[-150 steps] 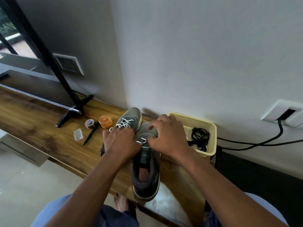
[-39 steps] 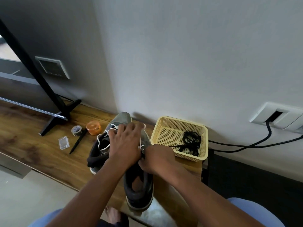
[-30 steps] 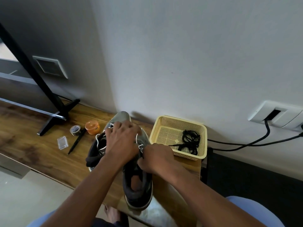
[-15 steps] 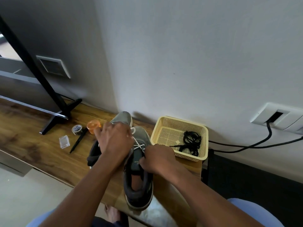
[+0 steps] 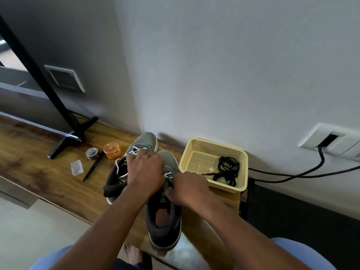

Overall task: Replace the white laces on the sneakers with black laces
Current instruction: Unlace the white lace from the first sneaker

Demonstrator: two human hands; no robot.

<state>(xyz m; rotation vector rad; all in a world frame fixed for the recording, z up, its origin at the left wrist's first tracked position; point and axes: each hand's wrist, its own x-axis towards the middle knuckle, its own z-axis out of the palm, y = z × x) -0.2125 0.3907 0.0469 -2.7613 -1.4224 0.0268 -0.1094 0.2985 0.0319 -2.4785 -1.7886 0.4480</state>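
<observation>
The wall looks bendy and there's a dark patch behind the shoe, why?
Head view: the wide-angle lens curves the wall and socket plate near the edges; the dark patch is a soft shadow on the wall behind the far sneaker; the picture is fairly sharp, without strong glare.

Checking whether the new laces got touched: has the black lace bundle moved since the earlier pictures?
No. The black laces lie in the same right-hand part of the yellow basket as before.
</observation>
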